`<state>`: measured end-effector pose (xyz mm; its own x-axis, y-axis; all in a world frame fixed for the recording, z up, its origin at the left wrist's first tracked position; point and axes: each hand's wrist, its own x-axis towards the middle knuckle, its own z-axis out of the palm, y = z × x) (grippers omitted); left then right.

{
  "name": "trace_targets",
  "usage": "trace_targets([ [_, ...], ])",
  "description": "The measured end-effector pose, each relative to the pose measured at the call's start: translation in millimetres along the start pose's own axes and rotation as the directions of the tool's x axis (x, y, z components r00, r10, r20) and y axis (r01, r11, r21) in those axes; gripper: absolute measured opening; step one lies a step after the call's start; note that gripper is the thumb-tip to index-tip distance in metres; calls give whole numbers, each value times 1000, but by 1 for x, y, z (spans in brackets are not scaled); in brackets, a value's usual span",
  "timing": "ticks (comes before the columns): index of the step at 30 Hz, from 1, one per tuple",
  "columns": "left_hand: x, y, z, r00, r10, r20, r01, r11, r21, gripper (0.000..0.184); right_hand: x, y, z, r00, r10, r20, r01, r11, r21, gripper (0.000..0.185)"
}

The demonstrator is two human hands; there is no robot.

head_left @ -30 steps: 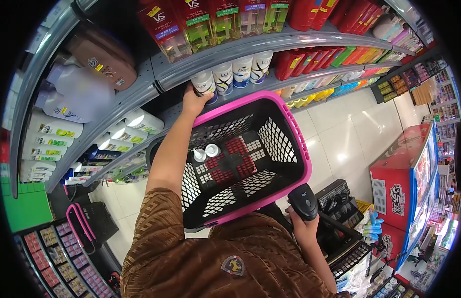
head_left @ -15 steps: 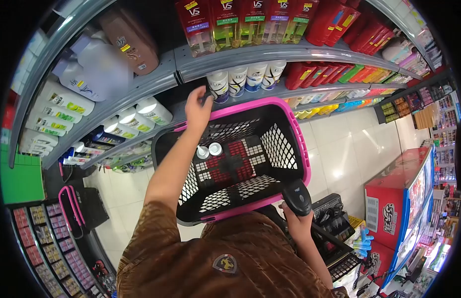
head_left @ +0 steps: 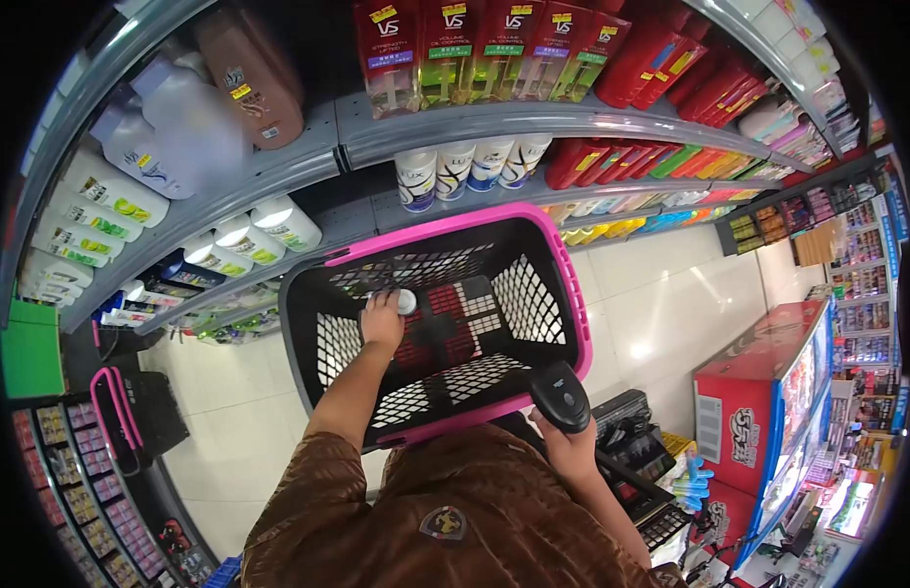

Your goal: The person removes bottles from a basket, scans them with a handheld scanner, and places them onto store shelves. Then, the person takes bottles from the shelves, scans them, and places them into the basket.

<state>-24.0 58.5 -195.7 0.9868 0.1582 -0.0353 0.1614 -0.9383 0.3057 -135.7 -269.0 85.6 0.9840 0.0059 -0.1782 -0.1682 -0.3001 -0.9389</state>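
A black shopping basket (head_left: pixel 445 269) with a pink rim stands open in front of me, with a red and black mesh floor. My left hand (head_left: pixel 382 318) reaches down inside it, fingers curled over a bottle that the hand hides from view. Right beside those fingers shows the white cap of another bottle (head_left: pixel 406 302). My right hand (head_left: pixel 565 431) is wrapped around the handle of a black barcode scanner (head_left: pixel 561 397), whose head lies over the basket's near right corner.
Several white LUX bottles (head_left: pixel 455 171) line the lower shelf behind the basket; VS bottles (head_left: pixel 471 59) stand above. At left, a second pink-rimmed basket (head_left: pixel 156 407) is near the floor. A red and blue freezer (head_left: pixel 759 412) stands at right.
My left hand has come away from the shelf edge and gone down into the basket, covering one of the two white-topped bottles. My right hand keeps the scanner. The view has shifted slightly.
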Motion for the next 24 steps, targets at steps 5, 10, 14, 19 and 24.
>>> trace_targets([
  [5, 32, 4, 25, 944, -174, 279, 188, 982, -24, 40, -6, 0, -13, 997, 79, -5, -79, 997, 2, 19],
  [10, 31, 22, 2, 934, -96, 344, 127, 989, -70, 36, -7, 1, -26, 1000, -5, 0, 5, 996, -93, 28],
  [14, 0, 49, -67, 960, 195, 202, -137, 953, -269, 37, 0, 23, -34, 1000, 4, 10, -5, 999, 54, 26],
  [19, -43, 94, -186, 952, 267, -150, -302, 732, -611, 32, 26, 22, -44, 999, -23, 23, 18, 982, 190, 18],
  [24, -71, 175, -275, 951, -56, -305, -310, -188, -932, 34, 51, 20, -56, 989, -17, 145, -28, 954, 300, 29],
])
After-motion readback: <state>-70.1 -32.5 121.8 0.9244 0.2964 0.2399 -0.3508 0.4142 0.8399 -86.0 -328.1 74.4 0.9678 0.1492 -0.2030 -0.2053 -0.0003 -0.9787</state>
